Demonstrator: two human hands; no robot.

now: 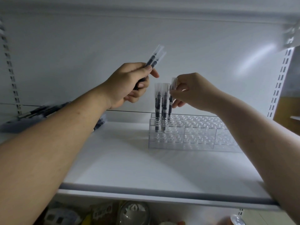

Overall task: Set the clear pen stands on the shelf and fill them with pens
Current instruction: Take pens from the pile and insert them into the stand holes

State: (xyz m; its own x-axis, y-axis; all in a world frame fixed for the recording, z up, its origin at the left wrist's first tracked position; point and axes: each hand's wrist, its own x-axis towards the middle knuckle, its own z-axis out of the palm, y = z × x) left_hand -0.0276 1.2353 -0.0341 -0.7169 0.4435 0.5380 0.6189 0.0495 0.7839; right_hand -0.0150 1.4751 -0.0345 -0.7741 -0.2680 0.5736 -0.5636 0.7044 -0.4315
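Note:
A clear stepped pen stand (pixel 199 135) with rows of round holes sits on the white shelf (pixel 129 163). Two black pens with clear caps (pixel 160 108) stand upright in its left holes. My right hand (pixel 193 93) pinches the clear cap of a third pen (pixel 170 103), whose lower end is at a hole beside those two. My left hand (pixel 128 83) is raised to the left of the stand and grips a small bundle of black pens (pixel 154 59) that point up and to the right.
More black pens (pixel 40 111) lie in a pile at the shelf's back left, partly behind my left forearm. Slotted uprights (pixel 279 82) run along both sides. Below the shelf's front edge (pixel 146 192), jars and packets (pixel 134 211) fill a lower level.

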